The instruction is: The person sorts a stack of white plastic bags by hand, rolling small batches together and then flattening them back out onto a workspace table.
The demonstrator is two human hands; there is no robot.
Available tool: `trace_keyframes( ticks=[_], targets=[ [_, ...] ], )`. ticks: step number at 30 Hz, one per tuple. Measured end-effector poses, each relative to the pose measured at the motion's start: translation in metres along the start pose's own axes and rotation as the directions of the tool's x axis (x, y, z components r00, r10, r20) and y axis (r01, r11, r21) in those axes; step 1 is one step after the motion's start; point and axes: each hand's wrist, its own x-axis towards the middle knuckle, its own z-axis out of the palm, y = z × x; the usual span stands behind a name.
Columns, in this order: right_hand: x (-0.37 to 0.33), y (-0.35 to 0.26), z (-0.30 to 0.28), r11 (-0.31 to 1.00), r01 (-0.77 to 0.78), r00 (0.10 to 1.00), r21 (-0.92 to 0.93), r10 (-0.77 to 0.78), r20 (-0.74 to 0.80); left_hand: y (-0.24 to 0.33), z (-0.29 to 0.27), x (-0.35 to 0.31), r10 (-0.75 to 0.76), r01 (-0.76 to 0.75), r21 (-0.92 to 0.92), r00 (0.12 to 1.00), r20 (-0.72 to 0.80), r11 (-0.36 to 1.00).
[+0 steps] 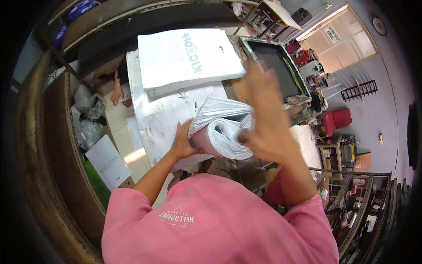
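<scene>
A thick bundle of white bags point(235, 132) is folded over into a loose roll in front of me. My left hand point(183, 141) is closed around the bundle's left side. At its right side is my right hand point(267, 119), blurred by motion. Its thumb is by the roll's right edge, and its fingers stretch away toward the far side, apart from the thumb. Beyond the bundle lies a tall flat stack of white printed bags point(176, 59), a handle slot near its right edge. Both are over a white-covered worktable point(158, 121) with dark smudges.
A framed printing screen point(277, 66) lies to the right of the stack. Several containers point(310, 68) stand beyond it. On the left, a single printed bag point(107, 162) leans by a wooden shelf point(66, 176). Another person's hand point(116, 93) shows past the table's left edge. Metal racks point(360, 207) stand at the right.
</scene>
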Motion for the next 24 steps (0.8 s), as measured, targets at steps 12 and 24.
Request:
trace_keyframes(
  ticks=[12, 24],
  targets=[
    [-0.003, -0.012, 0.045, 0.996, -0.036, 0.989, 0.079, 0.024, 0.149, 0.04, -0.026, 0.023, 0.039, -0.089, -0.449, 0.992, -0.12, 0.889],
    [-0.015, -0.028, 0.02, 0.922, -0.372, 0.924, -0.112, 0.379, 0.053, 0.046, -0.031, 0.025, 0.037, -0.098, -0.563, 0.992, -0.119, 0.82]
  ],
)
